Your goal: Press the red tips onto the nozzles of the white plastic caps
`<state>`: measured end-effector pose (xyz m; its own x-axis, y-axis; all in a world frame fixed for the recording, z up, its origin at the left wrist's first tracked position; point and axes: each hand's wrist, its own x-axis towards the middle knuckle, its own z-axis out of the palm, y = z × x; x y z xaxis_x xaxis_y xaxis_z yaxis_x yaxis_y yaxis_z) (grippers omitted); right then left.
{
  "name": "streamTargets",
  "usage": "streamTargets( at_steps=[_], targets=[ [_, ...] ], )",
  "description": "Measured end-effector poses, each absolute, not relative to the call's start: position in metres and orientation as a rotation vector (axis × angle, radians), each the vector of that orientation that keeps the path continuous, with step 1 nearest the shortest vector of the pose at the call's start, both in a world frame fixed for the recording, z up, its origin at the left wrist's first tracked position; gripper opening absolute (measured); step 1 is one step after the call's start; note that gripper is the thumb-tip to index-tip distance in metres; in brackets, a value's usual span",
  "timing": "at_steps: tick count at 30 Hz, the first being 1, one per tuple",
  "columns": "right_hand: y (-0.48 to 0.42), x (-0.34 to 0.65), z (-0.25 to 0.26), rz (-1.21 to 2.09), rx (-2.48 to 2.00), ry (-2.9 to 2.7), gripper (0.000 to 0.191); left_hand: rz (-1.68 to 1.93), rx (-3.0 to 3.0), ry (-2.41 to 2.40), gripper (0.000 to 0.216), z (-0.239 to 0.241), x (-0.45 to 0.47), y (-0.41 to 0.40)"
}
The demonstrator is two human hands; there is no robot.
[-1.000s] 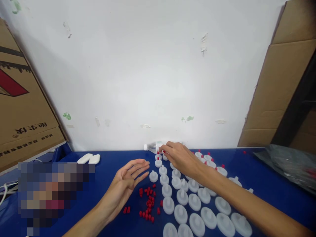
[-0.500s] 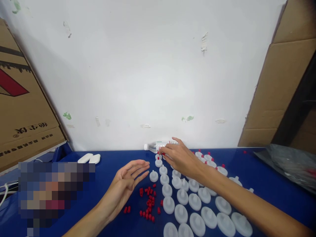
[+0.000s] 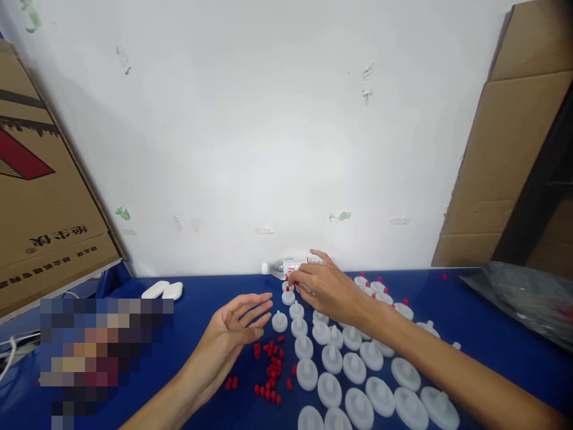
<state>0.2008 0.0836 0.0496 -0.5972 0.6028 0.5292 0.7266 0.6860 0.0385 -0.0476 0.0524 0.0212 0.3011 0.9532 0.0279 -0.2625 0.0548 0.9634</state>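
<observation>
At the far end of the rows my right hand reaches in, thumb and index finger closed around a small red cap. Beneath it stand white round plastic pieces with a raised nozzle; the nearest visible one wears a red cap. My left hand hovers over the table with fingers stretched out and holds nothing. Just right of its fingertips sits an uncapped white piece. A loose pile of red caps lies below and to the right of that hand. My right hand and forearm hide some of the pieces.
A clear plastic bottle lies on its side against the wall. Two white rounded objects are at the left. Cardboard boxes flank the blue table, and a grey plastic bag rests at the right.
My left thumb has moved outward and down a little, away from the palm. The right hand stays in nearly the same place at the far pieces.
</observation>
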Motion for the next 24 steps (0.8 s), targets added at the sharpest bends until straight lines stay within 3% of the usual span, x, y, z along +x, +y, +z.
streamTargets(
  at_steps=[8, 16, 20, 24],
  targets=[
    [0.085, 0.201, 0.045, -0.377, -0.975, -2.440, 0.020, 1.101, 1.108, 0.862, 0.027, 0.025, -0.046, 0.053],
    [0.079, 0.194, 0.046, -0.351, -0.912, -2.408, 0.045, 1.099, 1.146, 0.830, 0.026, 0.026, -0.048, 0.051],
    [0.064, 0.180, 0.053, -0.370, -0.779, -2.478, 0.055, 1.083, 1.462, 0.963, 0.030, 0.027, -0.048, 0.049],
    [0.044, 0.164, 0.062, -0.635, -0.583, -2.553, 0.055, 1.056, 2.013, 1.030, 0.025, 0.025, -0.049, 0.042]
  ],
)
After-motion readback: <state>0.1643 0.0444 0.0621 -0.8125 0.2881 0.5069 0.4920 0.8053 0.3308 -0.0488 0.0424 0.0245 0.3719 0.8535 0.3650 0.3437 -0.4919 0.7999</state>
